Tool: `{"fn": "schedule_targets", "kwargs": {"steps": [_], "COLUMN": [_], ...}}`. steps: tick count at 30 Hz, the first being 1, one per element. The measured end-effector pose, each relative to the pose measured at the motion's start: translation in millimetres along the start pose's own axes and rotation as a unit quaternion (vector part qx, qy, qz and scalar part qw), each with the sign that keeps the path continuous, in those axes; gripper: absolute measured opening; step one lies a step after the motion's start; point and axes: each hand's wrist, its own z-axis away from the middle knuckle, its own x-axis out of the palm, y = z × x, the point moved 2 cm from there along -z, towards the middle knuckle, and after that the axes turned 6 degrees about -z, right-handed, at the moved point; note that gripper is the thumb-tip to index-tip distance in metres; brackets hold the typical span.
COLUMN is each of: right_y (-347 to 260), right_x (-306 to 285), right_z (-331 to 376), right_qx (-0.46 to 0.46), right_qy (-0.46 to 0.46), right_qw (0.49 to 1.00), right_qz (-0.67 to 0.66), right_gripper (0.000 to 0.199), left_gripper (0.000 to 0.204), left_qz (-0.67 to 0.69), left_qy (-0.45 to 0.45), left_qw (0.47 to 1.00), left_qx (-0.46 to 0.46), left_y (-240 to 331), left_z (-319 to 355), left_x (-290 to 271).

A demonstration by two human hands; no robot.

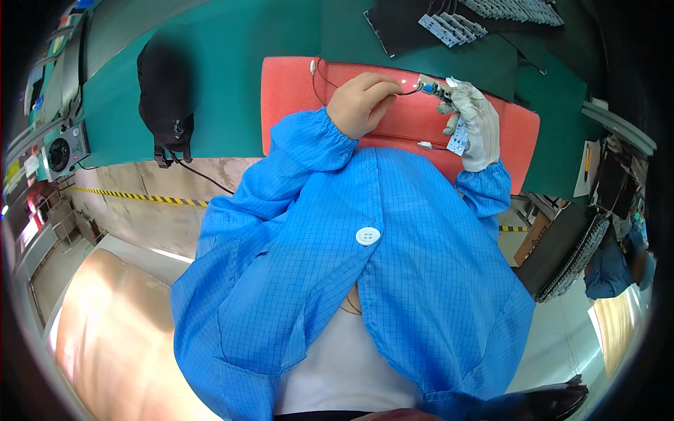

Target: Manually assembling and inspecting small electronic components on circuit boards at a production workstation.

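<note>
My left hand (359,102) is bare and pinches a thin black wire (411,91) above the red foam pad (288,105). The wire runs to a small circuit board (441,89) with a blue part. My right hand (474,123) wears a white glove and grips that board between thumb and fingers. A white strip-shaped board (458,139) hangs below the gloved palm. Both blue sleeves rise from the lower edge. A red and black wire loop (317,77) lies on the pad's left part.
The green bench mat (225,84) carries a black bag-like object (166,91) at left. A black mat (407,24) with rows of small white boards (453,27) lies at the back. A small fan (60,153) stands far left. A black ridged tray (572,256) leans at right.
</note>
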Motion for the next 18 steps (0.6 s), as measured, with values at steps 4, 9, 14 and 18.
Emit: {"fn": "schedule_targets", "kwargs": {"steps": [4,9,14,18], "right_y": [-2.0,-2.0,0.0,3.2], "right_x": [3.6,2.9,2.0,-9.6], "right_z": [-0.1,3.6,2.5,4.8], "right_qx": [-0.018,-0.042,-0.076,-0.201], "right_qy": [0.003,-0.002,0.001,-0.038], "right_qw": [1.0,0.999,0.996,0.975], "right_qz": [0.011,0.031,-0.044,0.088], "right_gripper": [0.042,0.042,0.043,0.044], "left_gripper": [0.024,0.021,0.017,0.011], "left_qz": [0.008,0.014,0.09,0.187], "left_qy": [0.003,0.011,-0.005,-0.055], "left_qw": [1.0,1.0,0.995,0.976], "left_qx": [-0.001,0.008,-0.048,-0.096], "left_y": [-5.3,-1.5,14.2,7.8], "left_z": [1.3,-0.4,-11.2,-30.5], "left_x": [4.4,5.6,8.5,-20.8]}}
